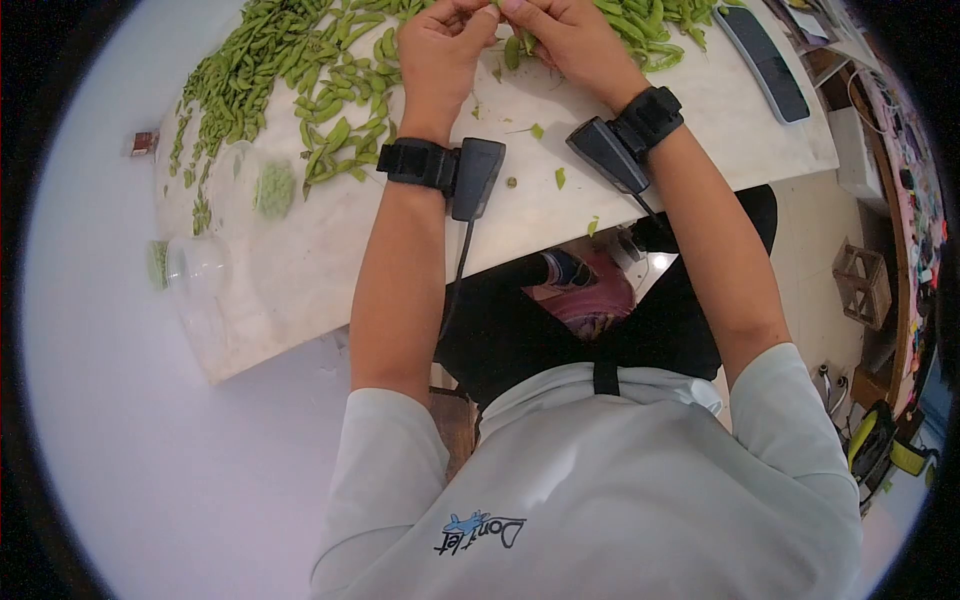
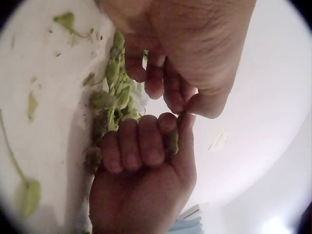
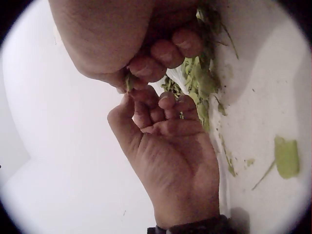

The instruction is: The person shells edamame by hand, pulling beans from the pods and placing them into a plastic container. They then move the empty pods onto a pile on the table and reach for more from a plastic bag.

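In the head view both hands meet at the far side of the white table. My left hand and right hand touch at thumbs and fingertips. Between them is a small green bean pod. My right thumb and forefinger grip it, the other fingers curled into the palm. My left thumb and forefinger pinch its end; the remaining left fingers are loosely bent. The right wrist view shows the tip of this pod between the thumbs. Another pod shows just beneath the right fingers.
A large heap of pods covers the table's far left, with more pods behind the right hand. A clear container holds green beans; a transparent jar is near the left edge. A phone lies right. Leaf scraps dot the front.
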`<move>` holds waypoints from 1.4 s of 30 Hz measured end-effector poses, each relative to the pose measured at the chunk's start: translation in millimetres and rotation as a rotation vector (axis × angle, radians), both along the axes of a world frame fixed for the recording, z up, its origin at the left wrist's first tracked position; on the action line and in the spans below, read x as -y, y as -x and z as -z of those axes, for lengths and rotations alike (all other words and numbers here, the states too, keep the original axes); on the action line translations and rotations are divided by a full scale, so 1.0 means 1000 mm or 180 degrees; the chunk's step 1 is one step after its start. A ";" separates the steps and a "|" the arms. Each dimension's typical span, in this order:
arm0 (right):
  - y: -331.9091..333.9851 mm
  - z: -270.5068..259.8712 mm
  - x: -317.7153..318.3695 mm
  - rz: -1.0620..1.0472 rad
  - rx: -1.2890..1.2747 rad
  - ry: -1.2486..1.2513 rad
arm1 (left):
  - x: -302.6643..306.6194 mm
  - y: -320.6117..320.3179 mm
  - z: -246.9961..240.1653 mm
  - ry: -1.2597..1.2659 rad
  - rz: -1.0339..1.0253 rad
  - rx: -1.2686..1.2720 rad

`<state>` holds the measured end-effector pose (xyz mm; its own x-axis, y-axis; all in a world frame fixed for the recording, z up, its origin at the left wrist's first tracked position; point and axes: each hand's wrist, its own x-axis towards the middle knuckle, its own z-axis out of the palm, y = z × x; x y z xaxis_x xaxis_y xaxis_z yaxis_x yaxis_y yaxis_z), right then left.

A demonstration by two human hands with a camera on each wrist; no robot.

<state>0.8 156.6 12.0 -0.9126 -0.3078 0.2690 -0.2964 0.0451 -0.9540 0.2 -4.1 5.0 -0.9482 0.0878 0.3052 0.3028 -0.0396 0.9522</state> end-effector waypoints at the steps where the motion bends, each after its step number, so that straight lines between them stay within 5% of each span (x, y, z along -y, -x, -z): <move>1: -0.001 -0.002 0.000 0.0017 -0.0023 -0.0008 | -0.001 -0.001 -0.001 0.0019 -0.0009 -0.0002; 15: -0.002 -0.003 0.001 -0.0154 0.0011 0.0291 | -0.005 -0.001 -0.003 -0.0026 0.0765 -0.0011; 42: -0.003 -0.004 0.002 -0.0170 0.0222 0.0301 | -0.012 -0.009 -0.009 0.0063 0.0788 0.0060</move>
